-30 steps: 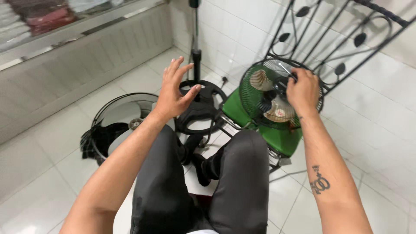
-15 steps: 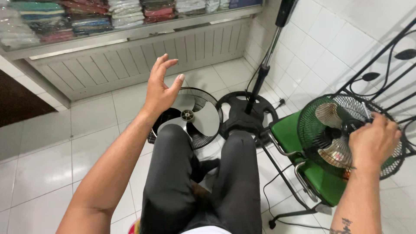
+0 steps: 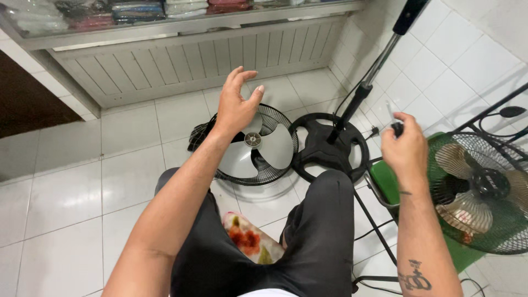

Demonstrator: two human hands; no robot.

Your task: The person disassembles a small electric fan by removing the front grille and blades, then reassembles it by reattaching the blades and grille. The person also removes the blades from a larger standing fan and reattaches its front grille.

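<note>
The left hand (image 3: 237, 104) is open wide above the fan blade (image 3: 257, 147) mid-frame, while the right hand (image 3: 406, 144) pinches a small dark part (image 3: 397, 128).

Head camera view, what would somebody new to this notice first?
Probably the two raised hands: the left hand hangs open in the air above a fan guard lying flat on the white tiles with a grey blade in it, and the right hand pinches a small dark part. Next, the round black fan base with its pole stands just beyond the knees. On the right, a dusty green fan head rests on a green chair.
</note>
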